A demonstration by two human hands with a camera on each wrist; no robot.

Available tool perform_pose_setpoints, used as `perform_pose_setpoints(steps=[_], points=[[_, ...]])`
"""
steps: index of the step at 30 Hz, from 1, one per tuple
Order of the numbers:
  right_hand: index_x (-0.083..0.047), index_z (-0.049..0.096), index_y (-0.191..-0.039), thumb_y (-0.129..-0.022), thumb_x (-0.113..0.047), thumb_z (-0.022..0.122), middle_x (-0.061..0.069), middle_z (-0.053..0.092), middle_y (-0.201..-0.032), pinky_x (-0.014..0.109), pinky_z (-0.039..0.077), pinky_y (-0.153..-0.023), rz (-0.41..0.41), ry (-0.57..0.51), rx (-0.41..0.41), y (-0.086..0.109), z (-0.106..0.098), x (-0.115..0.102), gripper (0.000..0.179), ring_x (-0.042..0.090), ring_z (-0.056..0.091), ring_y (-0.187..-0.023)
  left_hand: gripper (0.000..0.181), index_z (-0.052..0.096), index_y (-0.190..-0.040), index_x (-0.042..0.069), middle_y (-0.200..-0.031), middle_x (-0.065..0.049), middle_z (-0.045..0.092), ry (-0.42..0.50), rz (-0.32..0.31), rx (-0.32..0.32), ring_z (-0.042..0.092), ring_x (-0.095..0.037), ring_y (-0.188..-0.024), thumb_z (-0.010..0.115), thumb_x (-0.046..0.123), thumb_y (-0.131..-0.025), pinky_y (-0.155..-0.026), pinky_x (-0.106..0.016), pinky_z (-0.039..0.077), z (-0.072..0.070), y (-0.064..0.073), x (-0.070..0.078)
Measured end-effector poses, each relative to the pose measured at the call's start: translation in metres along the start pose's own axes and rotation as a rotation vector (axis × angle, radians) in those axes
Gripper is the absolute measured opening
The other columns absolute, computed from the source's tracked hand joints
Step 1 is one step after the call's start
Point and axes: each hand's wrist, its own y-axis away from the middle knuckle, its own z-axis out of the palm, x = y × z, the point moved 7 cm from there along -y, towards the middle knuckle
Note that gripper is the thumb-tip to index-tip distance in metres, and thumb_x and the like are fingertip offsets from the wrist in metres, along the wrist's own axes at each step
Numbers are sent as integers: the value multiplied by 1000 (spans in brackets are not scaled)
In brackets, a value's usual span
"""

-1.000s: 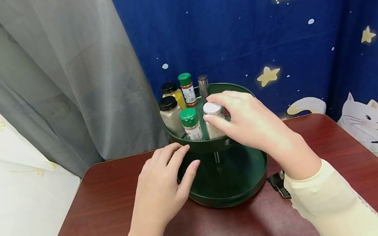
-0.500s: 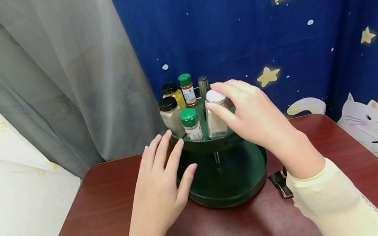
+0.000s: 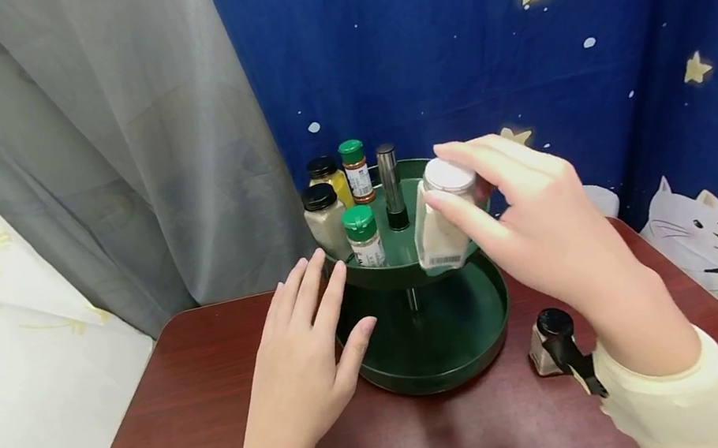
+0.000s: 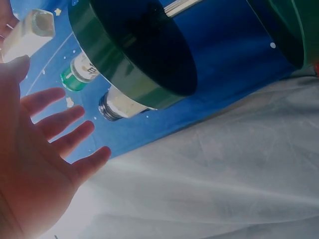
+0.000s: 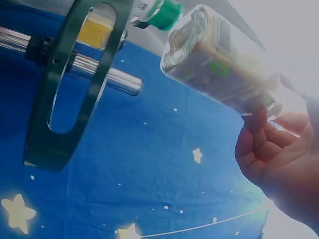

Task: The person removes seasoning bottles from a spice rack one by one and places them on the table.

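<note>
My right hand [image 3: 538, 216] pinches a white-capped spice jar [image 3: 441, 229] by its lid. The jar hangs slightly tilted over the front right rim of the dark green two-tier turntable rack [image 3: 369, 280], and its pale contents and barcode show. In the right wrist view the jar's base [image 5: 187, 42] is off the rack. My left hand [image 3: 301, 346] is held with fingers spread at the rack's front left, holding nothing. Nearest to it on the upper tier stand a green-capped shaker [image 3: 365, 239] and a black-capped jar [image 3: 327, 225].
Behind them on the upper tier are a yellow jar [image 3: 328, 180] and a green-capped red spice bottle [image 3: 357, 172], left of the metal post [image 3: 392, 186]. A black-capped jar [image 3: 544, 343] stands on the reddish table [image 3: 170, 417] by the right wrist strap. Curtains hang behind.
My right hand has lifted the white-capped jar from the upper tier and carried it rightward and nearer. My left fingers have straightened and come off the rack's rim.
</note>
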Motion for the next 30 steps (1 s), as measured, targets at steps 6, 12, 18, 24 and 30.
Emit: perform_pose_setpoints(steps=[6, 12, 18, 24, 30], points=[[-14, 77, -128, -88, -16, 88, -1, 71, -98, 4, 42, -66, -41, -22, -39, 20, -12, -1, 42, 5, 55, -80, 58, 65, -145, 6, -151, -15, 62, 36, 75, 18, 59, -34, -140, 49, 50, -111, -120, -50, 49, -3, 5, 17], [-17, 78, -121, -86, -20, 89, -10, 65, -86, 14, 45, -65, -9, -8, -232, 45, 2, 11, 37, 0, 55, -73, 54, 66, -143, 8, -143, -11, 66, 37, 103, -18, 64, -30, -131, 55, 49, -109, -113, -48, 55, 5, 13, 28], [-20, 75, -124, -95, -32, 82, -12, 66, -95, 21, 52, -65, 165, -64, -556, 78, 30, 40, 32, -2, 57, -76, 53, 67, -142, 12, -144, -8, 66, 2, 89, -84, 65, -29, -128, 55, 51, -108, -110, -47, 56, 17, 21, 30], [-19, 75, -116, -92, -33, 84, -14, 69, -99, 25, 56, -73, 195, 12, -652, 110, 49, 62, 29, -1, 59, -84, 52, 67, -143, 15, -145, -5, 65, -17, 71, -146, 64, -28, -130, 62, 49, -105, -112, -46, 55, 25, 20, 30], [-26, 73, -99, -89, -29, 86, -18, 61, -88, 21, 51, -66, 194, -3, -727, 136, 69, 72, 17, -3, 55, -76, 52, 66, -143, 15, -146, -6, 64, -20, 72, -156, 63, -28, -131, 61, 50, -105, -112, -46, 55, 29, 19, 28]])
